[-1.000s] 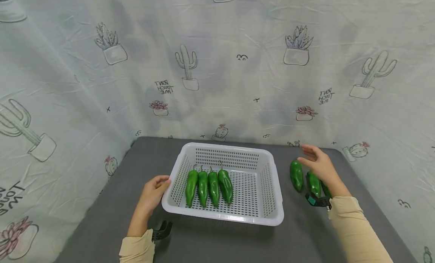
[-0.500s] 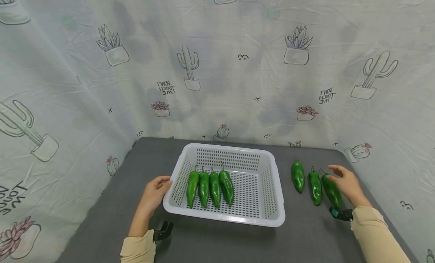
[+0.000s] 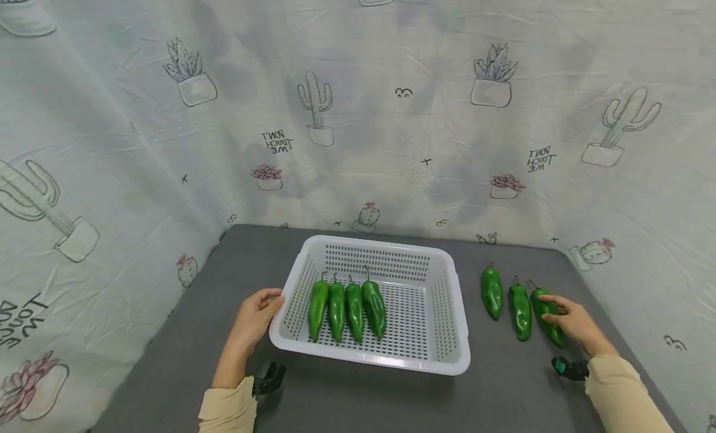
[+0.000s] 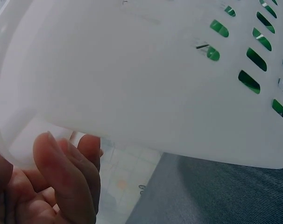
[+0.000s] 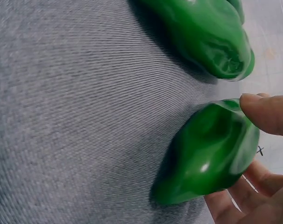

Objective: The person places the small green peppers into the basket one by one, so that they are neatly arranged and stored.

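At the right of the table my right hand point(image 3: 578, 326) pinches a green chili pepper point(image 3: 542, 307). In the right wrist view, the thumb lies on one side of this pepper and the fingers on the other; the pepper still lies on the cloth. Two more green peppers lie to its left, a middle one point(image 3: 521, 312) and a far-left one point(image 3: 491, 291). My left hand point(image 3: 253, 320) holds the left rim of a white plastic basket point(image 3: 369, 356), its fingers curled at the rim's underside in the left wrist view. Several green peppers point(image 3: 354, 312) lie side by side in the basket's left half.
Dark grey cloth covers the table point(image 3: 358, 402). A pale curtain point(image 3: 386, 122) with cactus drawings stands behind and along both sides. Bare basket floor point(image 3: 411, 315) shows to the right of the peppers inside.
My right hand has moved right and toward me, from above the table peppers down onto the rightmost one. The left hand keeps its hold on the basket rim.
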### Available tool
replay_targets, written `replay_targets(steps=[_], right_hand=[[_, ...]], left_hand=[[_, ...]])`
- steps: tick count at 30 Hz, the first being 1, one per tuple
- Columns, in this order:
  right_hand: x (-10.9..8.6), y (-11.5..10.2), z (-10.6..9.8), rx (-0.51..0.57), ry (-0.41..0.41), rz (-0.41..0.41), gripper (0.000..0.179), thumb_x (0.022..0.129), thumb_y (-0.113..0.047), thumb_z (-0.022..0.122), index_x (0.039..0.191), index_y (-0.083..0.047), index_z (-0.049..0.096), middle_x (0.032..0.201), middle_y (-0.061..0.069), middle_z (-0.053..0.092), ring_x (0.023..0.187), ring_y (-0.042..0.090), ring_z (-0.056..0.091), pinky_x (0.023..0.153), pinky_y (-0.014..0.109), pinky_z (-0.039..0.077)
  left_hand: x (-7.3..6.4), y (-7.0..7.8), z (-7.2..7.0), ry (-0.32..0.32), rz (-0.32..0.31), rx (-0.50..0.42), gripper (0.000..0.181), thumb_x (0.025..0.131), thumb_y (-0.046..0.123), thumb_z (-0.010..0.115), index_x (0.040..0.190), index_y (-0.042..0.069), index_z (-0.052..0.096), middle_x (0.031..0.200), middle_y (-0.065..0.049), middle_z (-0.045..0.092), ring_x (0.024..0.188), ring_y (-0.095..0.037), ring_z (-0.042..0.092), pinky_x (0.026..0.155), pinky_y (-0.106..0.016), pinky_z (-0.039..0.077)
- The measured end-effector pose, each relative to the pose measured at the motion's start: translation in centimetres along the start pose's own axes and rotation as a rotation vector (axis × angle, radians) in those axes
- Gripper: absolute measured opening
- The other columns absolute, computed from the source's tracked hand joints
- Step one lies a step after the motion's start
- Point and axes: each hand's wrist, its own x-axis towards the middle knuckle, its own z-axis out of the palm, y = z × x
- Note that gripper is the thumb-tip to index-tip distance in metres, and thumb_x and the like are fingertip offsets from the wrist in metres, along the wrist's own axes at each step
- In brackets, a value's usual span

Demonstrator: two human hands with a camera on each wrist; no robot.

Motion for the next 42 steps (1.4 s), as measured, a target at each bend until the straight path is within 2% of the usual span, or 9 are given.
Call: replay_targets(steps=[8, 13, 20, 25, 29, 32, 38, 42], right_hand=[[0.1, 0.0, 0.3, -0.024, 0.004, -0.004, 0.056, 0.094, -0.019, 0.056, 0.139, 0.007, 0.036, 0.139, 0.047, 0.02, 0.12, 0.065, 0.025, 0.09, 0.068, 0.033], [0.3, 0.2, 0.2, -0.029, -0.008, 0.016, 0.058, 0.094, -0.022, 0.057, 0.14, 0.007, 0.035, 0.139, 0.047, 0.019, 0.12, 0.064, 0.024, 0.091, 0.069, 0.031], [0.1, 0.3, 0.3, -0.057, 0.025, 0.023, 0.059, 0.093, -0.025, 0.059, 0.139, 0.006, 0.037, 0.138, 0.047, 0.021, 0.119, 0.064, 0.027, 0.09, 0.068, 0.032], [-0.3, 0.3, 0.3, -0.029, 0.048, 0.029, 0.061, 0.094, -0.028, 0.058, 0.14, 0.006, 0.036, 0.14, 0.045, 0.02, 0.12, 0.063, 0.027, 0.09, 0.068, 0.032], [-0.7, 0.1, 0.0, 0.027, 0.087, 0.031, 0.064, 0.095, -0.032, 0.057, 0.142, 0.005, 0.032, 0.144, 0.042, 0.018, 0.123, 0.062, 0.025, 0.09, 0.067, 0.033], [-1.0, -0.3, -0.3, 0.052, 0.122, 0.026, 0.067, 0.095, -0.036, 0.056, 0.143, 0.004, 0.031, 0.142, 0.044, 0.02, 0.123, 0.062, 0.028, 0.088, 0.063, 0.039], [-1.3, -2.3, -0.7, 0.075, 0.194, -0.016, 0.068, 0.095, -0.04, 0.056, 0.144, 0.0, 0.033, 0.138, 0.044, 0.029, 0.118, 0.055, 0.041, 0.075, 0.045, 0.049], [-1.1, -4.8, -1.0, 0.088, 0.215, -0.073, 0.067, 0.094, -0.041, 0.056, 0.146, -0.004, 0.033, 0.14, 0.04, 0.031, 0.12, 0.054, 0.041, 0.079, 0.053, 0.047]], left_hand=[[0.0, 0.4, 0.0, -0.003, -0.019, 0.0, 0.032, 0.097, 0.016, 0.053, 0.123, -0.004, 0.055, 0.105, -0.022, 0.065, 0.085, -0.02, 0.065, 0.07, -0.031, 0.051], [0.1, 0.2, 0.1, -0.004, -0.016, 0.002, 0.032, 0.098, 0.015, 0.053, 0.123, -0.003, 0.055, 0.103, -0.021, 0.066, 0.084, -0.019, 0.065, 0.069, -0.031, 0.051], [0.2, 0.1, 0.2, -0.003, -0.007, -0.001, 0.032, 0.098, 0.015, 0.053, 0.123, -0.003, 0.055, 0.103, -0.021, 0.066, 0.084, -0.019, 0.065, 0.069, -0.031, 0.051], [0.0, 0.2, 0.2, 0.002, -0.016, 0.003, 0.032, 0.097, 0.015, 0.053, 0.123, -0.003, 0.055, 0.103, -0.021, 0.066, 0.082, -0.017, 0.064, 0.068, -0.03, 0.051], [-0.1, 0.3, 0.1, 0.002, -0.016, 0.001, 0.032, 0.098, 0.016, 0.053, 0.124, -0.003, 0.055, 0.106, -0.022, 0.065, 0.086, -0.021, 0.065, 0.07, -0.032, 0.051], [-0.3, 0.4, 0.0, 0.003, -0.011, 0.008, 0.033, 0.098, 0.016, 0.053, 0.124, -0.004, 0.055, 0.108, -0.024, 0.065, 0.087, -0.023, 0.066, 0.07, -0.033, 0.052], [-0.3, 0.4, 0.0, -0.007, -0.023, 0.019, 0.033, 0.098, 0.016, 0.052, 0.125, -0.003, 0.055, 0.108, -0.023, 0.065, 0.087, -0.02, 0.065, 0.071, -0.031, 0.051], [-0.2, 0.4, 0.0, -0.007, -0.014, 0.015, 0.034, 0.098, 0.016, 0.051, 0.125, -0.003, 0.054, 0.108, -0.024, 0.065, 0.088, -0.023, 0.065, 0.071, -0.033, 0.051]])
